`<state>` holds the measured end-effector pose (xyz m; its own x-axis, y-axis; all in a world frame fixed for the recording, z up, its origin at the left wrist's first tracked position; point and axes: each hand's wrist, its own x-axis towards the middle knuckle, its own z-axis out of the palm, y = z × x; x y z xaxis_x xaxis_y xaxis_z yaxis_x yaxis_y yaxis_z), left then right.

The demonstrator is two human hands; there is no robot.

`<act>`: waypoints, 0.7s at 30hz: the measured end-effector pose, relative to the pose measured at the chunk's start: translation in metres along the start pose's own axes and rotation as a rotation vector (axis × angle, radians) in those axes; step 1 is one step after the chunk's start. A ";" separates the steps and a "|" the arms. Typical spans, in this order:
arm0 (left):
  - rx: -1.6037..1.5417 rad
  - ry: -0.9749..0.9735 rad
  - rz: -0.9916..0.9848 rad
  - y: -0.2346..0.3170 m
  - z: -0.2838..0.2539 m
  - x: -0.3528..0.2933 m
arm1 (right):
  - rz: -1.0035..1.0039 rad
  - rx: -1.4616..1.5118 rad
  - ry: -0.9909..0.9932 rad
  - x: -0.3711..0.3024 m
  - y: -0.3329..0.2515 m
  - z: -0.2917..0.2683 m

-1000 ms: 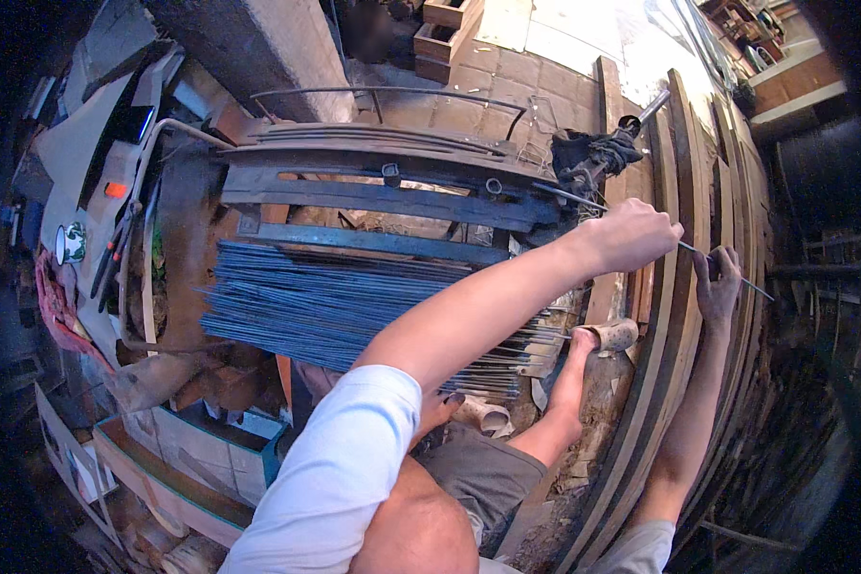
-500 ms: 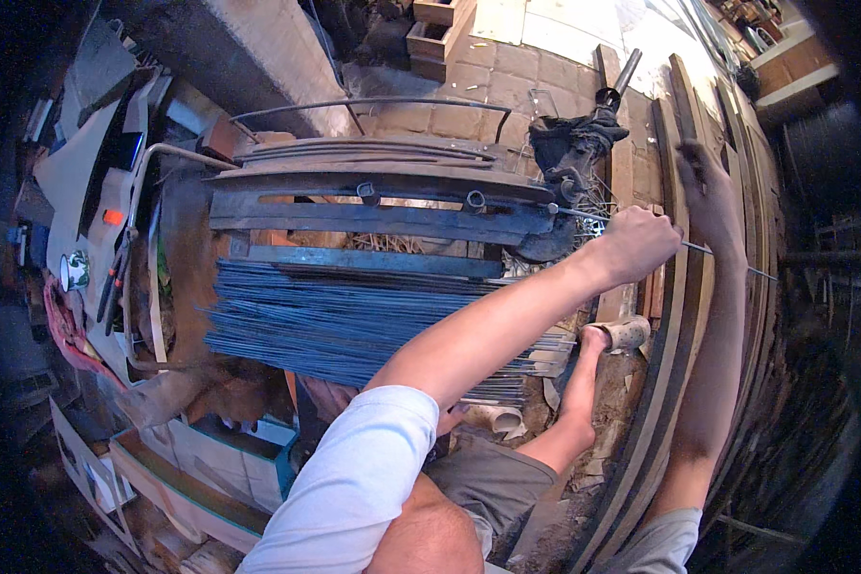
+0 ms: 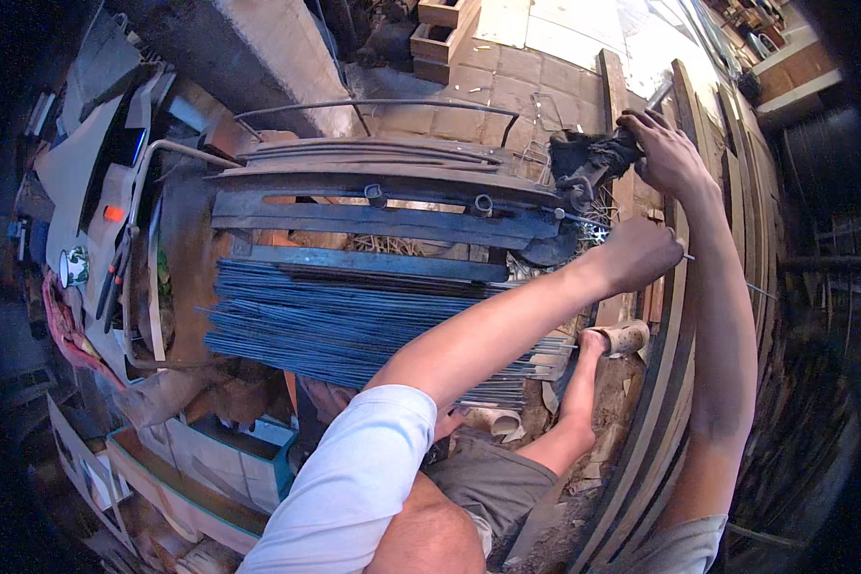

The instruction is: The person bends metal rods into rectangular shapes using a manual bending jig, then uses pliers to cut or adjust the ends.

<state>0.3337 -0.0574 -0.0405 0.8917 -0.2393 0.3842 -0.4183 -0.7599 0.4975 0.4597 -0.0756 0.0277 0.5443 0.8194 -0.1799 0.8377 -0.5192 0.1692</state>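
The left hand (image 3: 641,254) was curled in a fist around a thin metal rod (image 3: 576,219), which stuck out on both sides of it near the right end of a long metal frame (image 3: 383,222). The right hand (image 3: 672,158) touched a dark cloth-wrapped tool (image 3: 584,155) with bent fingers, grip unclear, while many bluish rods (image 3: 325,311) lay beside the frame, partly behind the left forearm (image 3: 497,330).

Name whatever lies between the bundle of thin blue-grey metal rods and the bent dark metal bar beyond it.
In the head view: long dark metal rails with gaps between them, then long thin brown pieces nearer the bar.
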 end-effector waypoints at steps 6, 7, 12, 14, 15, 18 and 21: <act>-0.020 -0.017 0.030 0.007 -0.006 -0.001 | -0.053 0.081 0.105 -0.017 0.035 0.017; -0.010 0.000 0.050 0.006 -0.006 -0.003 | -0.044 0.111 0.084 -0.016 0.033 0.014; 0.038 0.046 0.077 0.005 -0.007 -0.006 | -0.009 0.227 0.178 -0.018 0.037 0.016; 0.045 0.052 0.076 0.007 -0.004 -0.004 | -0.020 0.163 0.222 -0.019 0.046 0.023; 0.062 0.058 0.085 0.007 -0.002 -0.002 | -0.029 0.094 0.221 -0.015 0.055 0.029; 0.106 0.056 0.080 0.002 0.000 -0.001 | -0.019 0.082 0.180 -0.002 0.053 0.028; 0.093 0.051 0.067 0.003 -0.005 0.001 | 0.009 0.080 0.183 0.002 0.053 0.027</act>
<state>0.3326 -0.0575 -0.0346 0.8513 -0.2625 0.4543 -0.4568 -0.7967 0.3956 0.5063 -0.1080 0.0098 0.5407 0.8412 0.0013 0.8376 -0.5385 0.0912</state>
